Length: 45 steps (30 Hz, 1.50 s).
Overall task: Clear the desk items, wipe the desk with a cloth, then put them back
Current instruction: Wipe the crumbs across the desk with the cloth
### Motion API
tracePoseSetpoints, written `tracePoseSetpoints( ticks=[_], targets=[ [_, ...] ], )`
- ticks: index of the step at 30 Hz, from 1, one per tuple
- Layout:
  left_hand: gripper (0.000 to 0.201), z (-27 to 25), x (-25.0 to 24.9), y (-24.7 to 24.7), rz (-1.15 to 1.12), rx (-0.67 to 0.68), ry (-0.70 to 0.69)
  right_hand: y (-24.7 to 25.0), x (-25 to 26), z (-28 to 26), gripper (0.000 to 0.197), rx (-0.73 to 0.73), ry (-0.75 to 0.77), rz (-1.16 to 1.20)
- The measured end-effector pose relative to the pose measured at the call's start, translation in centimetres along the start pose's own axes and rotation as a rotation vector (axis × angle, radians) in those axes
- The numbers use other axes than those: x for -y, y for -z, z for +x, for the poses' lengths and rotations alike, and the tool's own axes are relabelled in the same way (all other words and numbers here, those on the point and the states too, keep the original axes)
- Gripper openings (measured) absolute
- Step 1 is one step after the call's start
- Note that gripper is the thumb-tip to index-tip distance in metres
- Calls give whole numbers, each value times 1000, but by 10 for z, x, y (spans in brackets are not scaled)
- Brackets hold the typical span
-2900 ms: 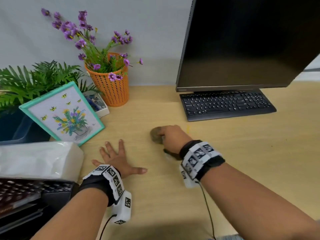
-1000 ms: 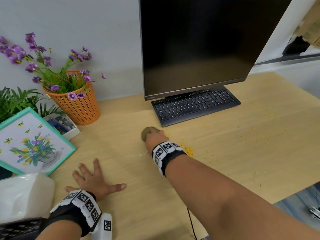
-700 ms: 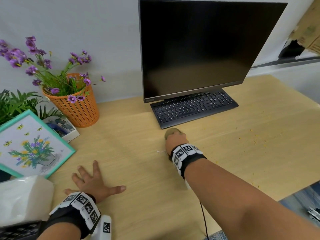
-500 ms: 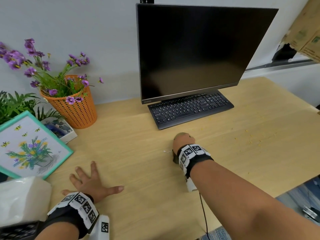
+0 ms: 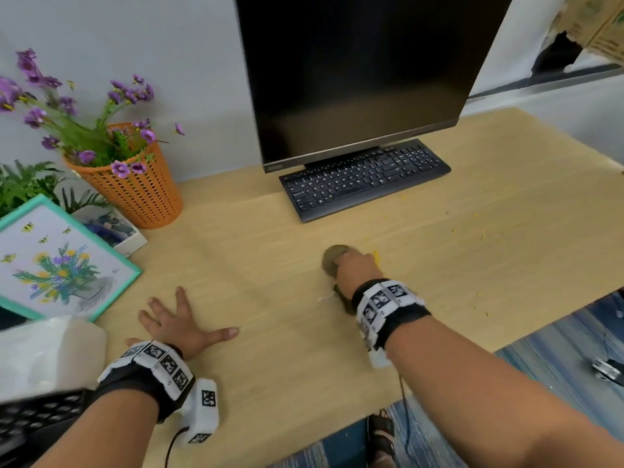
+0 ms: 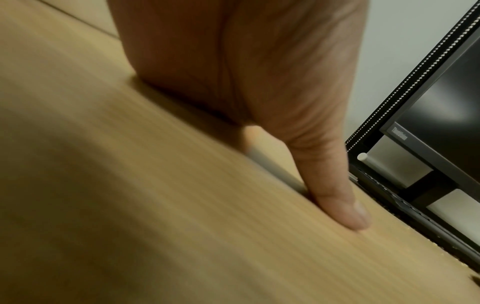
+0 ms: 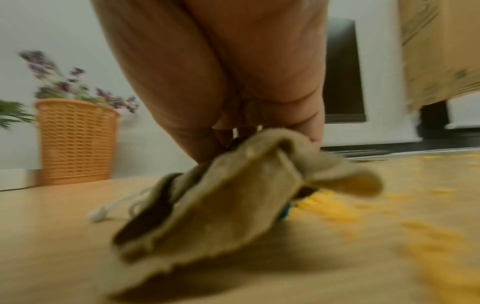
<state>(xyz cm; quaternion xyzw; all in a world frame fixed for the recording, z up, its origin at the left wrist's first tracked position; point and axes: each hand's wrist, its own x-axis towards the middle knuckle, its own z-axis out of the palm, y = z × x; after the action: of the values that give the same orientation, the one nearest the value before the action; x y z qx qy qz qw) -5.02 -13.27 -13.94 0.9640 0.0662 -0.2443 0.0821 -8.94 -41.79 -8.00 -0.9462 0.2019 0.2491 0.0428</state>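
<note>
My right hand (image 5: 354, 268) grips a bunched olive-brown cloth (image 5: 332, 260) and presses it on the wooden desk (image 5: 270, 251) in front of the keyboard. In the right wrist view the cloth (image 7: 233, 201) hangs crumpled under my curled fingers (image 7: 309, 131), with a pile of yellow crumbs (image 7: 327, 207) just to its right. My left hand (image 5: 175, 324) lies flat on the desk with its fingers spread, and its thumb (image 6: 335, 197) rests on the wood. Yellow crumbs (image 5: 483, 234) are scattered over the right part of the desk.
A black monitor (image 5: 358, 69) and black keyboard (image 5: 364, 179) stand at the back. On the left are an orange basket of purple flowers (image 5: 131, 187), a teal-framed flower picture (image 5: 57, 258), a small white box (image 5: 118, 231), a white tissue pack (image 5: 44, 356) and a green plant (image 5: 23, 184).
My right hand has swept the cloth across the desk from the middle toward the right, then back a little to the left. The left hand has stayed flat on the desk.
</note>
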Motion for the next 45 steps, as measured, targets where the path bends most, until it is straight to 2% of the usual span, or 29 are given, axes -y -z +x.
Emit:
tracePoseSetpoints(
  ticks=[3, 5, 8, 10, 12, 14, 18, 21, 23, 25, 27, 29, 30, 34, 36, 38, 39, 41, 43, 45],
  targets=[
    [142, -7, 2, 1, -13, -11, -7, 4, -17, -3, 52, 0, -63, 32],
    [135, -11, 5, 2, -8, -13, -15, 0, -14, -12, 49, -43, -10, 116],
    [110, -17, 8, 4, -31, -71, -63, -21, 10, -38, 42, -135, 248, 263],
    [85, -21, 10, 2, -88, -132, -125, -38, 30, -62, 47, -95, 464, 259],
    [60, -24, 12, -3, -186, -167, -184, -53, 43, -72, 52, -22, 559, 177],
    [47, -28, 14, -8, -250, -166, -256, -58, 43, -63, 53, -3, 553, 131],
    [41, -42, 10, -10, -260, -137, -385, -41, 26, -30, 53, 57, 350, 116],
    [38, -51, 9, -3, -324, -142, -359, -21, 28, -6, 59, 115, 181, 4],
    [32, -55, 10, 3, -356, -171, -297, -19, 39, -9, 57, 112, 164, 7],
    [21, -55, 13, 9, -383, -234, -229, -28, 54, -35, 47, 6, 333, -1],
    [19, -56, 16, 14, -413, -308, -178, -45, 73, -73, 40, -56, 595, 6],
    [21, -55, 17, 17, -449, -385, -154, -59, 94, -102, 36, -22, 785, -55],
    [26, -56, 19, 19, -450, -427, -156, -65, 107, -108, 34, 18, 818, -93],
    [51, -52, 19, 21, -430, -427, -223, -68, 141, -93, 35, 129, 724, 20],
    [51, -48, 18, 19, -446, -408, -224, -60, 143, -72, 34, 133, 652, 90],
    [48, -40, 12, 12, -428, -359, -253, -47, 136, -42, 34, 77, 593, 72],
    [47, -37, 8, 9, -390, -319, -271, -39, 131, -28, 42, 116, 531, 41],
    [48, -34, -3, 3, -304, -241, -311, -21, 113, -6, 74, 237, 354, -47],
    [54, -34, -18, -1, -260, -180, -359, -9, 85, 16, 82, 240, 212, -37],
    [69, -36, -34, -6, -205, -106, -394, -2, 51, 29, 85, 211, 145, -94]
  ],
)
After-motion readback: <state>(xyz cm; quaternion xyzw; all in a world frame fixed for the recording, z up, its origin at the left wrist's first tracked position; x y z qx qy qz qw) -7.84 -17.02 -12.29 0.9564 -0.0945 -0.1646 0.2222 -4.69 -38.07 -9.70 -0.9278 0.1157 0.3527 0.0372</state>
